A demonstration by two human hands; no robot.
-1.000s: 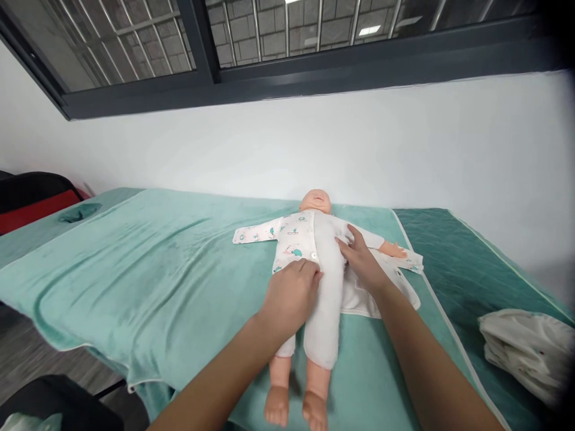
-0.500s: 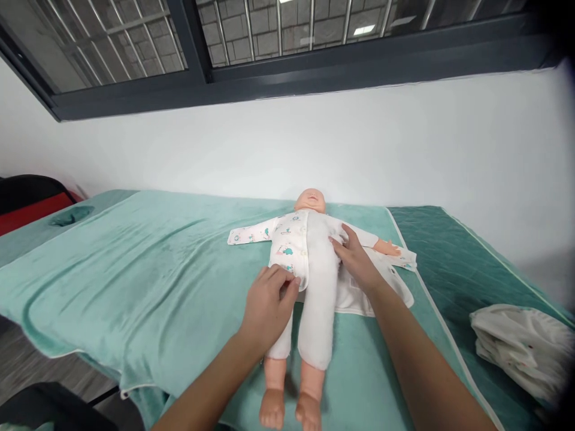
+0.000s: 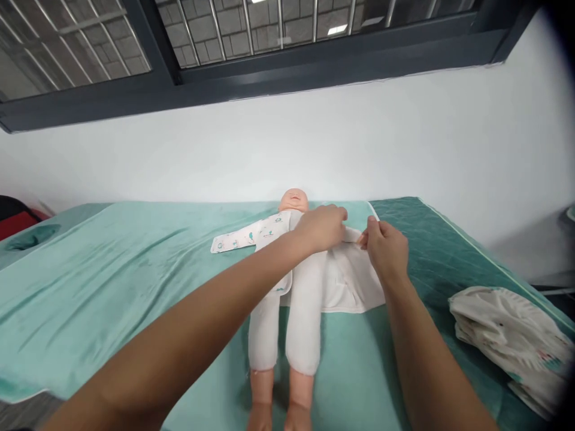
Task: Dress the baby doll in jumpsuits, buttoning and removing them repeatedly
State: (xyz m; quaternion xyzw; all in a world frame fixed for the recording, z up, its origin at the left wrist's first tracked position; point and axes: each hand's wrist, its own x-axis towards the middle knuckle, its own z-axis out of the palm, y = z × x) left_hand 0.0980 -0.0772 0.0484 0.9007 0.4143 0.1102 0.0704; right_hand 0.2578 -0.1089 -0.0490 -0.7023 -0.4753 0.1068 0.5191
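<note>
A baby doll (image 3: 294,199) lies on its back with its head toward the wall. Its body and legs are covered in white cloth (image 3: 304,311), and its feet are bare. A white baby shirt (image 3: 275,226) with small green prints covers one side of its chest, one sleeve stretched out to the left. The shirt's other half (image 3: 354,287) lies spread open on the right. My left hand (image 3: 321,228) reaches across the chest to the arm on the right, fingers bent and closed; what they grip is hidden. With fingertips pinched, my right hand (image 3: 387,245) holds the shirt's edge by the doll's hand.
A light green blanket (image 3: 112,269) covers the bed under the doll. Darker green quilted cloth (image 3: 413,257) shows on the right, with a bundle of folded white cloth (image 3: 512,329) on it. Behind stand a white wall (image 3: 359,137) and a barred window (image 3: 269,30).
My left hand has left the shirt's lower front edge and crossed to the doll's arm on the right. My right hand has moved outward from the chest to the shirt. The view has shifted slightly right.
</note>
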